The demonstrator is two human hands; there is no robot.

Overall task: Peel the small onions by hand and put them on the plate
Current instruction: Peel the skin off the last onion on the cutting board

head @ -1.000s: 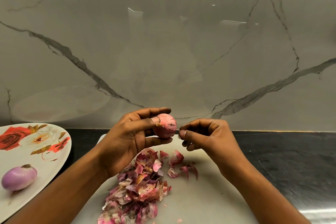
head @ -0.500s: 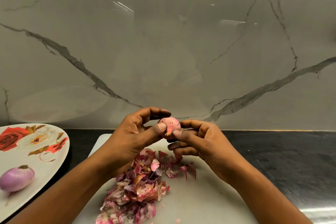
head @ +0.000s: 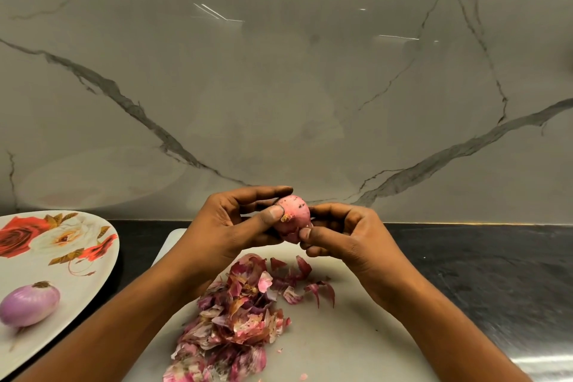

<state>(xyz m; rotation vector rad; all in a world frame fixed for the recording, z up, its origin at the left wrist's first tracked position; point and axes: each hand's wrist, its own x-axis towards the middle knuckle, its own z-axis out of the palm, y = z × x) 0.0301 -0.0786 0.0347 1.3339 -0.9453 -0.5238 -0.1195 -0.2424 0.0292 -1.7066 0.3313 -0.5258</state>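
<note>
A small pink onion (head: 294,214) with dark specks is held up above the white cutting board (head: 335,338). My left hand (head: 235,226) grips it, thumb across its front by the root end and fingers curled behind. My right hand (head: 344,236) pinches the onion's lower right side with thumb and fingertips. One peeled purple onion (head: 29,304) lies on the floral plate (head: 77,260) at the left. A heap of pink onion skins (head: 238,313) covers the board under my hands.
The board lies on a dark countertop (head: 483,273) that runs to the right. A marble wall (head: 279,87) rises just behind it. The plate overhangs the counter's left side, close to my left forearm.
My right hand came in from the right and took hold of the onion's lower side. My left hand turned the onion a little and shifted its thumb.
</note>
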